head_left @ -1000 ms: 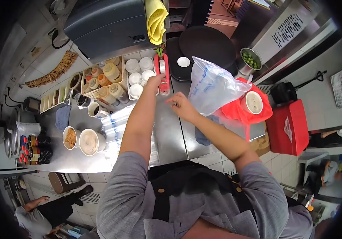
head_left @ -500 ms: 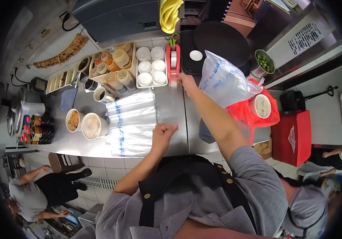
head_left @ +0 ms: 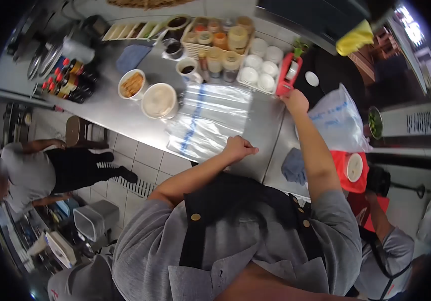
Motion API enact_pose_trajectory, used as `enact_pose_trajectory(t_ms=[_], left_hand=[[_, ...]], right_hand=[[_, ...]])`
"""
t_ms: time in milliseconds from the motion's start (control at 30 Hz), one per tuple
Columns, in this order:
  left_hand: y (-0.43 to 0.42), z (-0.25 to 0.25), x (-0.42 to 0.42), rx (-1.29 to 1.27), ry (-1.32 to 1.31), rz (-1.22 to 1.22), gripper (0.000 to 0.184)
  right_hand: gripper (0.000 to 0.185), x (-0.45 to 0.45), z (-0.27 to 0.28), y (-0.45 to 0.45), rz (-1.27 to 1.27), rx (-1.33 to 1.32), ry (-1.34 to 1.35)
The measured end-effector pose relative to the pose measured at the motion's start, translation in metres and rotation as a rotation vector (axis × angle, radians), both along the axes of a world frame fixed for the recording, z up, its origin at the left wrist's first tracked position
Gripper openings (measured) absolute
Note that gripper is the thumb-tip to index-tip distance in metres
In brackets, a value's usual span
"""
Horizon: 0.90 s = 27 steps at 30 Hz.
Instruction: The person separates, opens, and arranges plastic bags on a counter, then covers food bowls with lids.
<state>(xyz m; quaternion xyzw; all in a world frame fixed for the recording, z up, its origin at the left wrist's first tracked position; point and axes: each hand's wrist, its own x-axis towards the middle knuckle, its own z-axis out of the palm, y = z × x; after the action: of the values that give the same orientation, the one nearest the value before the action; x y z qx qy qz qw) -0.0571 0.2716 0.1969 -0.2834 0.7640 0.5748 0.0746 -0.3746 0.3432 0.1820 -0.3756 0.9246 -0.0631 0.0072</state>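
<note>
My right hand reaches to the front end of a red tape dispenser, its fingers closed and touching that end. Whatever they pinch is hidden. Above the steel counter's near side, my left hand is closed with thumb and finger together; I cannot make out anything in it. Just left of it lies a stack of clear plastic bags with blue print. Left of the bags stand a tub with a pale lid and an open tub of golden-brown food.
White lidded cups fill a tray beside a basket of sauce bottles. On the right are a filled plastic bag, a blue cloth and a white tub on red plastic. Co-workers stand at left and lower right.
The view has turned, so the counter appears tilted. My right hand stays at the dispenser and my left stays closed near the bags. A co-worker's arm now shows by the red box.
</note>
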Motion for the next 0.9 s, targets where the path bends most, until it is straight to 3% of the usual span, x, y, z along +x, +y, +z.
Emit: enact_pose_trajectory(t_ms=[67, 100, 167, 233, 300, 400, 467, 533, 600, 667, 700, 800, 900], left_hand=[[-0.044, -0.007, 0.025, -0.168, 0.096, -0.18, 0.042], [-0.068, -0.011, 0.046, -0.201, 0.152, -0.202, 0.042], [-0.119, 0.015, 0.097, -0.229, 0.139, -0.122, 0.036], [-0.165, 0.038, 0.148, -0.31, 0.142, 0.045, 0.033], [-0.206, 0.055, 0.191, -0.376, 0.091, 0.187, 0.034], [-0.248, 0.083, 0.222, -0.476, -0.041, 0.282, 0.038], [-0.278, 0.095, 0.226, -0.238, -0.11, 0.261, 0.044], [-0.302, 0.093, 0.229, -0.192, -0.155, 0.252, 0.045], [-0.319, 0.076, 0.233, -0.138, -0.161, 0.246, 0.044], [-0.329, 0.05, 0.243, -0.087, -0.169, 0.242, 0.043], [-0.332, 0.03, 0.248, -0.057, -0.202, 0.245, 0.042], [-0.351, -0.017, 0.276, 0.056, -0.241, 0.286, 0.041], [-0.361, -0.033, 0.3, 0.091, -0.107, 0.298, 0.045]], right_hand=[[0.036, 0.002, -0.006, -0.006, -0.147, -0.302, -0.558], [0.036, 0.019, 0.004, -0.013, -0.13, -0.292, -0.557], [0.028, 0.075, 0.036, -0.044, -0.442, -0.676, -1.365], [0.025, 0.115, 0.026, -0.085, -0.436, -0.857, -1.703], [0.025, 0.156, 0.029, -0.136, -0.418, -0.867, -1.818], [0.024, 0.2, 0.036, -0.21, -0.424, -0.893, -1.82], [0.025, 0.214, 0.024, -0.248, -0.491, -1.032, -1.788], [0.024, 0.224, 0.015, -0.268, -0.476, -1.04, -1.721], [0.022, 0.234, -0.003, -0.282, -0.457, -1.045, -1.657], [0.017, 0.245, -0.029, -0.294, -0.275, -1.188, -1.23], [0.012, 0.255, -0.027, -0.291, -0.249, -1.169, -1.143], [0.009, 0.288, -0.056, -0.297, -0.177, -0.964, -1.018], [0.006, 0.326, -0.072, -0.315, -0.255, -0.954, -1.23]])
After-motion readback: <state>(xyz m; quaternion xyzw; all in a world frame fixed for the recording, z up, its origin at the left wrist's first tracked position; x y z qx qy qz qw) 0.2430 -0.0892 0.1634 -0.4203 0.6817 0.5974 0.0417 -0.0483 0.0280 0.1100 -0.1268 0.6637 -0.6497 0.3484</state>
